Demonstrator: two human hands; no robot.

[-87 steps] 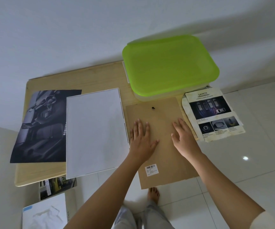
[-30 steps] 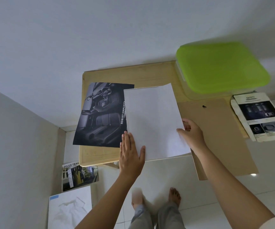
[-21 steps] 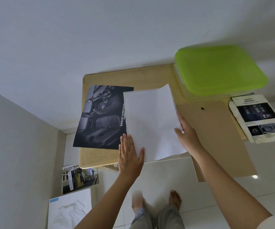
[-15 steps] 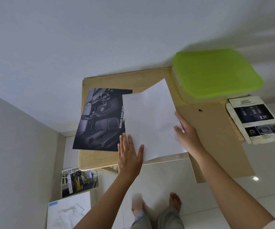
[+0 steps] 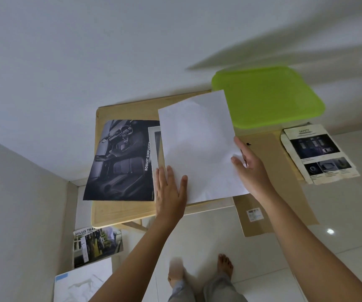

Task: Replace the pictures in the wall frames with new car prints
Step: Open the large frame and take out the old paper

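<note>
In the centre of the frame, the right hand (image 5: 250, 168) is pinching the right edge of a white sheet (image 5: 198, 147), thumb on top and fingers going behind it, and the sheet is tilting up off the tabletop (image 5: 119, 211) on that side. The left hand (image 5: 170, 191) is lying open and flat, fingers spread, pressing on the sheet's lower left corner. Between the two hands the sheet is spanning the middle of the picture, its upper right corner overlapping the green lid (image 5: 269, 98) in the upper right.

Just left of the sheet, a narrow strip of a print (image 5: 156, 147) with a white border is peeking out from under it; the left hand's fingertips are sitting at its lower end. Further left, a dark car print (image 5: 121, 162) reading "ROBUST SIMPLICITY" is lying flat on the tabletop, apart from both hands.

To the right of the right hand, a brown backing board (image 5: 271, 192) with a small black clip and a barcode label is lying over the tabletop's edge. At the right edge of the frame, a "SAFETY" leaflet (image 5: 318, 153) is resting beside the board. In the lower left, on the floor (image 5: 208, 236), a "HILUX" brochure (image 5: 96, 245) and a pale sheet (image 5: 82, 282) are lying below the tabletop.
</note>
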